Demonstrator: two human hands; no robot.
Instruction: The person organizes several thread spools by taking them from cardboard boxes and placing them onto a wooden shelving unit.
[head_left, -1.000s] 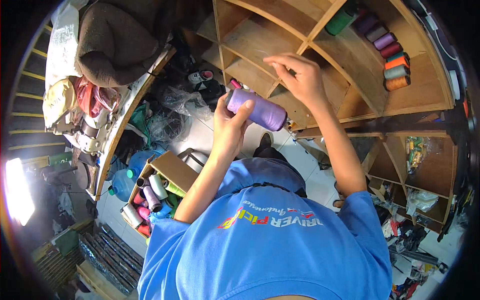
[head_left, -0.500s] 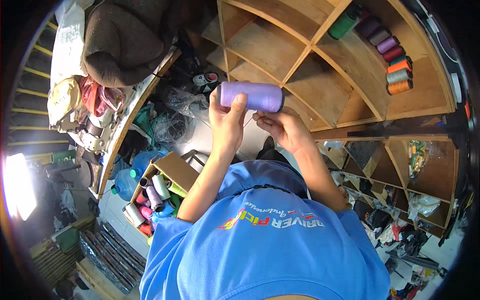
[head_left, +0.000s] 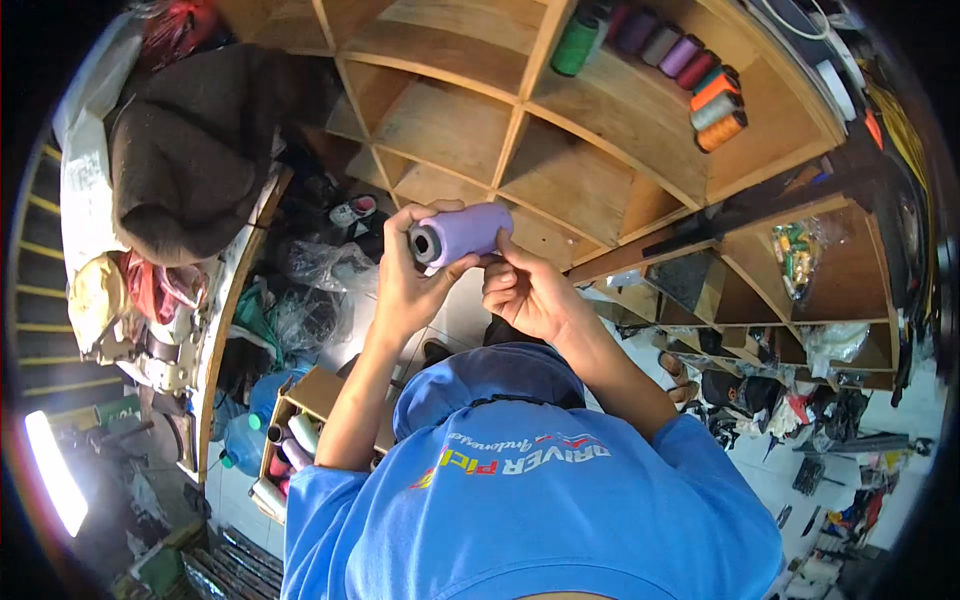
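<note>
A purple thread spool (head_left: 470, 232) is held up in front of my chest, tilted so its dark hollow end faces left and toward me. My left hand (head_left: 408, 285) wraps it near that end, thumb below and fingers over the far side. At the spool's right end, my right hand (head_left: 535, 290) has its fingers curled, with a fingertip and thumb against the lower edge. Whether a loose thread end is pinched there is too small to see.
Ahead stands a wooden cubby shelf (head_left: 517, 105) with a green thread spool (head_left: 575, 46) and an orange spool (head_left: 722, 131) among several others. At lower left a cardboard box (head_left: 315, 392) holds more spools, beside blue water jugs (head_left: 245, 440). A cluttered workbench (head_left: 235, 290) runs along the left.
The spool has turned from lying crosswise to showing its left end, and sits slightly lower. My right hand has come closer and touches it. The view has swung right.
</note>
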